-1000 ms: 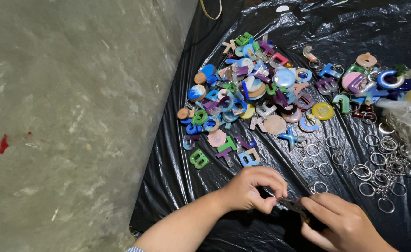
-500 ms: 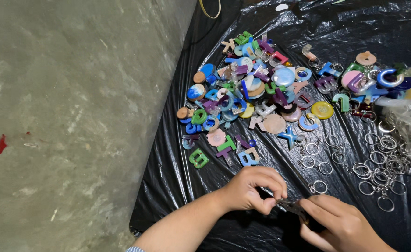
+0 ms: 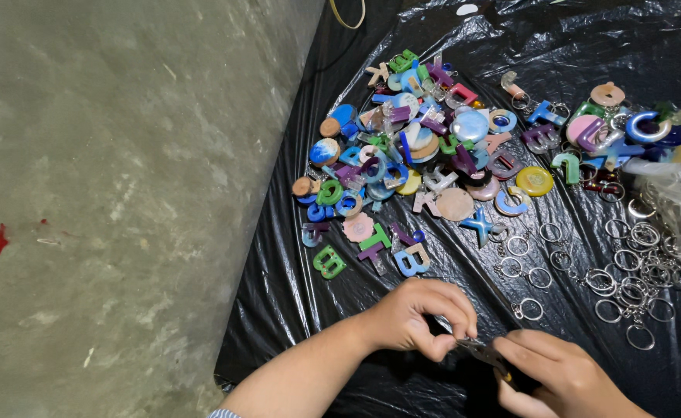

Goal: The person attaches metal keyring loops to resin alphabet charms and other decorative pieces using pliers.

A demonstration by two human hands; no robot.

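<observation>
Head view: the left hand (image 3: 416, 317) stays curled, fingertips pinching a small piece that is mostly hidden, and the right hand (image 3: 561, 375) still grips a slim metal tool (image 3: 481, 352) whose tip meets those fingertips. Compared with a second ago, both hands have barely shifted on the black plastic sheet (image 3: 294, 302). The pile of colourful letters (image 3: 426, 162) and the loose key rings (image 3: 619, 279) lie unchanged, so the fiddly joining work appears to be ongoing.

Makeshift craft workspace: black plastic sheet (image 3: 294, 310) spread over bare concrete floor (image 3: 108, 193).
</observation>
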